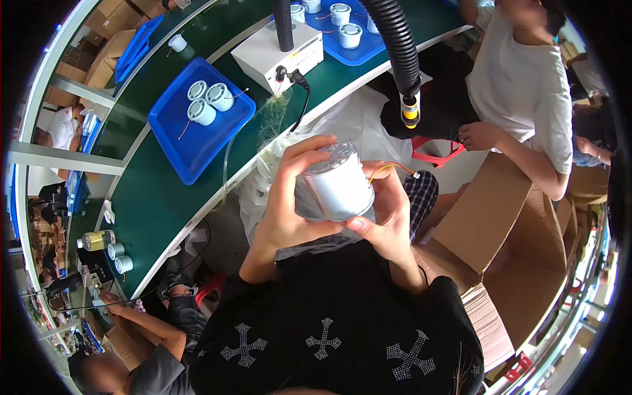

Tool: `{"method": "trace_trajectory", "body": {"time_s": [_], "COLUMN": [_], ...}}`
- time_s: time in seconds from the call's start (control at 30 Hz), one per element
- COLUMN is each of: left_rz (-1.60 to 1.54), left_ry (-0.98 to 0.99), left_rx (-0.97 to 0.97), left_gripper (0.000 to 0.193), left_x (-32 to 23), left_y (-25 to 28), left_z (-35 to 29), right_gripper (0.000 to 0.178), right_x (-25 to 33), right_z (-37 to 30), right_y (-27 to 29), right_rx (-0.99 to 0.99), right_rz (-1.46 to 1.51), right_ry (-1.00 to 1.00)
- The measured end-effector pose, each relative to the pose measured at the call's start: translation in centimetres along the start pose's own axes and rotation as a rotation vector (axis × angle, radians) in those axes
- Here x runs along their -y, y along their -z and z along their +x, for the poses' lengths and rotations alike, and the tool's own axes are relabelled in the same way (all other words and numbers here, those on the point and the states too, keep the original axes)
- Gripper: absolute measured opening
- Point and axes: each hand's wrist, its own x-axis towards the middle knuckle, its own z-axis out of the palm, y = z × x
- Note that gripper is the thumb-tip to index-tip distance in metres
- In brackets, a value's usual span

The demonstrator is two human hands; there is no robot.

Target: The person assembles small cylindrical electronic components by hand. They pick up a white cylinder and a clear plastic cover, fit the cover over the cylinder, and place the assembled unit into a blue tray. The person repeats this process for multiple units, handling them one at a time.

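Between both hands, in front of my chest, is a white cylindrical housing with a silvery, clear-looking end turned up and away. My left hand is wrapped round its left side, fingers at the top end and thumb below. My right hand grips the lower right side, thumb pressed on the near edge. A thin bundle of red and yellow wires comes out on the right and ends in a small white connector. The housing is off the bench, held in the air.
Left of me a blue tray on the green bench holds three similar white housings. Beyond stand a white box-shaped machine with a black hose and another blue tray. A second hose hangs down. An open cardboard box and a seated co-worker are right.
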Motion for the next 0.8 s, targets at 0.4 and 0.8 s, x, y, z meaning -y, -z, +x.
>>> {"method": "trace_trajectory", "body": {"time_s": [0.4, 0.8], "left_rz": [0.178, 0.041], "left_ry": [-0.034, 0.063], "left_rx": [0.009, -0.05], "left_gripper": [0.076, 0.072], "left_x": [-0.4, 0.1], "left_y": [-0.3, 0.4], "left_z": [0.4, 0.2], "right_gripper": [0.048, 0.04], "right_x": [0.7, 0.9], "right_z": [0.1, 0.2], "right_y": [0.3, 0.3], "right_rx": [-0.043, -0.032], "right_rz": [-0.141, -0.106], "right_ry": [-0.088, -0.008]}}
